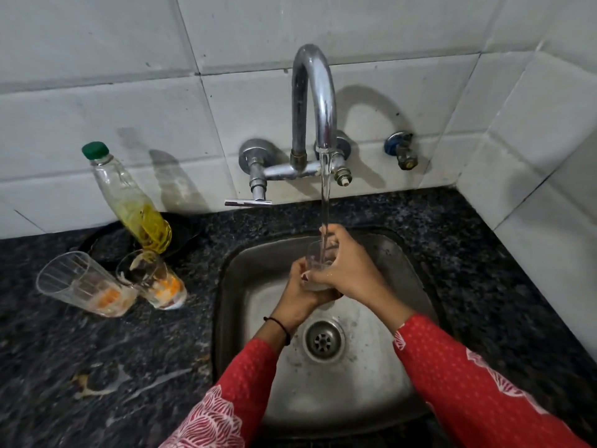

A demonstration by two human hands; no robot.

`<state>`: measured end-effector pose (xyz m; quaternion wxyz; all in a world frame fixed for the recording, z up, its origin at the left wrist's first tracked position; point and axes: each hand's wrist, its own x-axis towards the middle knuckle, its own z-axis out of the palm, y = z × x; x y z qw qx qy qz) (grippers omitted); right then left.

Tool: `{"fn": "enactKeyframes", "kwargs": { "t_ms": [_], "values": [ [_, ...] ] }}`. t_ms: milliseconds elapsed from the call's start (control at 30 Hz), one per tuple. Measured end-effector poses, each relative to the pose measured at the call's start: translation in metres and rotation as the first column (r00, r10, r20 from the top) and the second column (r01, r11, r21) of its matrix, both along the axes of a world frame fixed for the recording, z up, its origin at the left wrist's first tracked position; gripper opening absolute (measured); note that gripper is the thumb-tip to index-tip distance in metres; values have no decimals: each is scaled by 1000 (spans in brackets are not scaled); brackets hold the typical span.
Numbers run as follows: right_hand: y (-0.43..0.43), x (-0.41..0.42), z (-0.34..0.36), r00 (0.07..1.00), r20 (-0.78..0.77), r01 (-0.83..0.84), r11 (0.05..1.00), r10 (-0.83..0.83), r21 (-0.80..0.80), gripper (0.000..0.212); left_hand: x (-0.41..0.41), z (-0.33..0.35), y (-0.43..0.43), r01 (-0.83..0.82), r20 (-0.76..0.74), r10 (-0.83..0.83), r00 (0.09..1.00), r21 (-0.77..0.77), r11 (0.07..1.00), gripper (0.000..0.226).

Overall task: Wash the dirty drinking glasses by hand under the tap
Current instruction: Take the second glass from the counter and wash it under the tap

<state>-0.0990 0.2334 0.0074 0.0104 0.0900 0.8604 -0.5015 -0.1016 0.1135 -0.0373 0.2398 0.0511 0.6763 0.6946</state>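
A dirty glass point(80, 282) and a second dirty glass point(155, 281) stand on the counter point(97, 367) near its back edge, left of the sink point(226, 279). Over the basin, the left hand point(302, 291) grips the base of a third glass point(318, 255) and the right hand point(350, 270) wraps its side under the tap point(313, 98) stream. It should be turned slowly and held firmly, since wet glass slips.

White tiled wall point(97, 76) meets a dark speckled stone counter point(64, 367).

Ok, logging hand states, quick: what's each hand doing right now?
Left hand: fingers curled round the lower part of the glass.
Right hand: curled round the same glass, higher up.
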Motion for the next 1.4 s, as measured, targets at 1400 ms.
{"fn": "enactKeyframes", "kwargs": {
  "t_ms": [1400],
  "values": [
    [-15,-12,24,973,-77,166,886,-219,-433,35,-56,53,-50,-319,33,317,948,99,943,33]
  ]
}}
